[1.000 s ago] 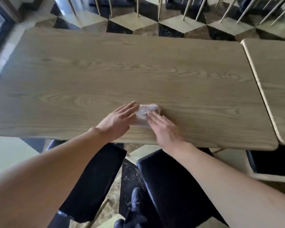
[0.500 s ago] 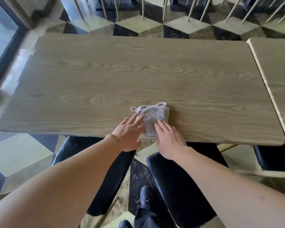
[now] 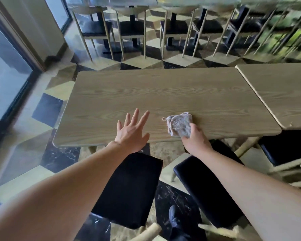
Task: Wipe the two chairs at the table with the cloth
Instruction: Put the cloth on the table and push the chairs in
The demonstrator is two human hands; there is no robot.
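A small grey folded cloth (image 3: 179, 123) lies on the near edge of the wooden table (image 3: 163, 94). My right hand (image 3: 195, 140) grips the cloth's near corner at the table edge. My left hand (image 3: 131, 132) hovers over the table edge to the left of the cloth, fingers spread, holding nothing. Two chairs with black padded seats are tucked under the near side: the left chair (image 3: 129, 186) below my left arm, the right chair (image 3: 208, 188) below my right arm.
A second wooden table (image 3: 281, 91) butts against the right end, with another black-seated chair (image 3: 288, 146) under it. More chairs and tables stand beyond on the chequered floor (image 3: 47, 108). Glass doors run along the left. My shoe (image 3: 175, 216) shows between the chairs.
The view has pulled back and up. My left hand has come off the cloth and moved left, fingers spread. My right hand has closed on the cloth's near corner.
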